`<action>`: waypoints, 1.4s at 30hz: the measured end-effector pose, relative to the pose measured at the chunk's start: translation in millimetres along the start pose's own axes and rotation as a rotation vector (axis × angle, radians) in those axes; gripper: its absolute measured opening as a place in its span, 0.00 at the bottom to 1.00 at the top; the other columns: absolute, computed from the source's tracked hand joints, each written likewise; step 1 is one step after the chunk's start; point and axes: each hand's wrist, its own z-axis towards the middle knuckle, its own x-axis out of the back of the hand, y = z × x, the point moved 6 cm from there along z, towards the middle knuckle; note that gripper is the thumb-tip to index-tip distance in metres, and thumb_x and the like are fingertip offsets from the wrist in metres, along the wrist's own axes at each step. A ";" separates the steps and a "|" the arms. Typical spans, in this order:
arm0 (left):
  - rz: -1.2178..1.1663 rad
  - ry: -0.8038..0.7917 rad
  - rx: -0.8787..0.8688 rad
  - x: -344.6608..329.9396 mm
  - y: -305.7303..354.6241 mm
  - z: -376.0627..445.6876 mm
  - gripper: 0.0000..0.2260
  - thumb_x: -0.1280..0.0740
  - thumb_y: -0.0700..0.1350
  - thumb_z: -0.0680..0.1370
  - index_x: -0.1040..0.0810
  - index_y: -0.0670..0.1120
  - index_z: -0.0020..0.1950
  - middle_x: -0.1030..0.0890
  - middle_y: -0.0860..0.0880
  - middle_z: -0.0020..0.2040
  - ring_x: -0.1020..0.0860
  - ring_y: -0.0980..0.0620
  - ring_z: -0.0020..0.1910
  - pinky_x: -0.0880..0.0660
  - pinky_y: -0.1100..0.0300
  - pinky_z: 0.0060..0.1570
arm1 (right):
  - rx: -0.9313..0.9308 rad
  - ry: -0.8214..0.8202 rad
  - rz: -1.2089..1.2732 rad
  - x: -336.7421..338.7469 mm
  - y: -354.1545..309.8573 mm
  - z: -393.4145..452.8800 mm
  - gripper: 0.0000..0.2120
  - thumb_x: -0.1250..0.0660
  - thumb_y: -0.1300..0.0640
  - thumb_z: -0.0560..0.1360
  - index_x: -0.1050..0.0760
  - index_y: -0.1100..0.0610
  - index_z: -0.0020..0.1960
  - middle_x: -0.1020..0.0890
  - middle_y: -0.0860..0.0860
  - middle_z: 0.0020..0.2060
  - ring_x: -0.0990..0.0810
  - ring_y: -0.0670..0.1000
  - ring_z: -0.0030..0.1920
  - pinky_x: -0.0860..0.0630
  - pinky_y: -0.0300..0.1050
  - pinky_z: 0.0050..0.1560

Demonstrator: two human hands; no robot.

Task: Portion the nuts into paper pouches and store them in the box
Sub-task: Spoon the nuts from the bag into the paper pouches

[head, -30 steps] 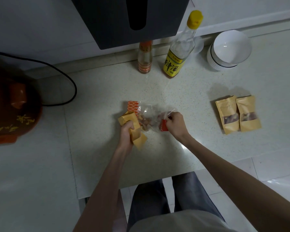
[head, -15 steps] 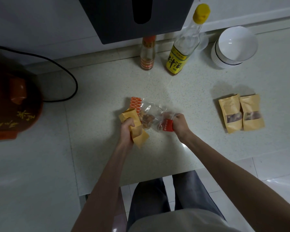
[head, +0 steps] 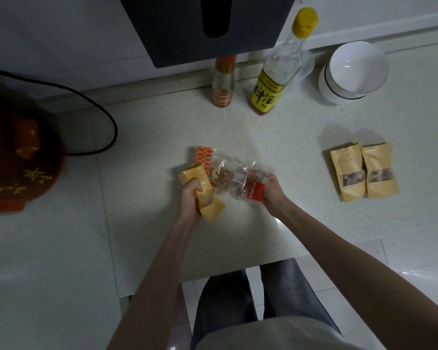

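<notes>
My left hand (head: 190, 198) grips a yellow-brown paper pouch (head: 203, 193) around its middle, mouth pointing up and away from me. Right beside that mouth lies a clear plastic bag of nuts (head: 228, 174) with an orange end and a red end. My right hand (head: 272, 190) pinches the bag's red end, lifting it off the counter so the bag slopes toward the pouch. Two more paper pouches (head: 364, 171) with nuts showing in their windows lie side by side at the right. No box is in sight.
A stack of white bowls (head: 353, 72), a yellow-capped bottle (head: 280, 69) and a small red-capped bottle (head: 223, 82) stand along the back wall. A brown cooker (head: 18, 152) with a black cord (head: 96, 107) sits at the left. The counter's front edge (head: 238, 270) is just before my legs.
My right hand has shifted right and toward me, pulling the bag's red end up and back. The left hand has kept its hold on the pouch with little movement.
</notes>
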 end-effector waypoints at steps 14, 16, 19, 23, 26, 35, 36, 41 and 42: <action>-0.090 0.042 0.017 0.9 1.9 3.4 0.09 0.40 0.40 0.61 0.21 0.47 0.34 0.21 0.51 0.31 0.23 0.53 0.29 0.26 0.61 0.32 | 0.003 0.046 -0.037 27.9 -11.7 -6.3 0.08 0.35 0.61 0.76 0.17 0.58 0.47 0.15 0.54 0.41 0.17 0.51 0.41 0.19 0.45 0.42; -0.100 0.046 -0.001 -1.5 3.9 2.0 0.10 0.40 0.39 0.60 0.20 0.47 0.34 0.21 0.51 0.30 0.23 0.54 0.28 0.26 0.62 0.31 | -0.015 0.111 -0.022 39.8 -10.7 -7.9 0.11 0.38 0.65 0.77 0.17 0.57 0.46 0.15 0.55 0.42 0.18 0.53 0.43 0.20 0.47 0.46; -0.107 0.049 -0.008 -1.9 4.8 1.5 0.11 0.40 0.39 0.61 0.22 0.45 0.40 0.20 0.51 0.31 0.22 0.53 0.29 0.25 0.61 0.33 | -0.009 0.146 0.002 56.3 -12.8 -13.6 0.16 0.40 0.66 0.77 0.16 0.56 0.43 0.16 0.52 0.36 0.20 0.49 0.37 0.21 0.44 0.43; -0.108 0.061 0.003 -2.1 4.5 2.4 0.12 0.40 0.39 0.61 0.24 0.44 0.42 0.21 0.50 0.32 0.22 0.52 0.29 0.25 0.60 0.33 | 0.008 0.185 0.042 81.0 -17.7 -21.6 0.11 0.39 0.62 0.79 0.19 0.62 0.43 0.17 0.54 0.30 0.19 0.49 0.31 0.21 0.39 0.33; -0.103 0.083 0.001 -2.4 5.6 1.8 0.12 0.39 0.39 0.60 0.24 0.44 0.42 0.21 0.50 0.32 0.23 0.51 0.29 0.26 0.59 0.34 | 0.021 0.181 0.079 95.4 -23.1 -26.3 0.12 0.40 0.63 0.80 0.18 0.63 0.48 0.18 0.56 0.31 0.21 0.50 0.30 0.23 0.38 0.32; -0.024 0.065 -0.062 -12.5 12.4 -5.1 0.10 0.38 0.41 0.65 0.25 0.46 0.44 0.25 0.50 0.35 0.27 0.53 0.32 0.29 0.60 0.34 | 0.025 0.249 0.105 134.7 -43.5 -39.7 0.11 0.40 0.62 0.80 0.20 0.65 0.48 0.19 0.56 0.29 0.23 0.49 0.27 0.25 0.38 0.31; -0.004 0.083 -0.058 -11.7 13.3 -6.6 0.08 0.38 0.41 0.65 0.25 0.47 0.43 0.25 0.51 0.34 0.28 0.53 0.32 0.28 0.60 0.33 | 0.019 0.264 0.110 139.8 -45.6 -41.1 0.10 0.40 0.62 0.80 0.21 0.65 0.48 0.19 0.56 0.29 0.23 0.50 0.28 0.25 0.39 0.32; 0.191 0.112 -0.155 -13.1 20.5 -16.9 0.17 0.34 0.41 0.71 0.23 0.42 0.59 0.18 0.44 0.51 0.21 0.47 0.46 0.25 0.52 0.46 | 0.024 0.293 0.083 158.6 -65.2 -47.5 0.11 0.39 0.63 0.78 0.22 0.70 0.53 0.20 0.58 0.30 0.23 0.51 0.28 0.25 0.39 0.31; 0.255 0.144 -0.232 -15.3 26.1 -22.0 0.18 0.33 0.38 0.73 0.24 0.44 0.62 0.18 0.45 0.54 0.20 0.49 0.48 0.24 0.52 0.49 | 0.034 0.289 0.074 158.9 -72.5 -49.0 0.11 0.38 0.63 0.78 0.22 0.70 0.53 0.19 0.57 0.29 0.23 0.51 0.28 0.25 0.39 0.31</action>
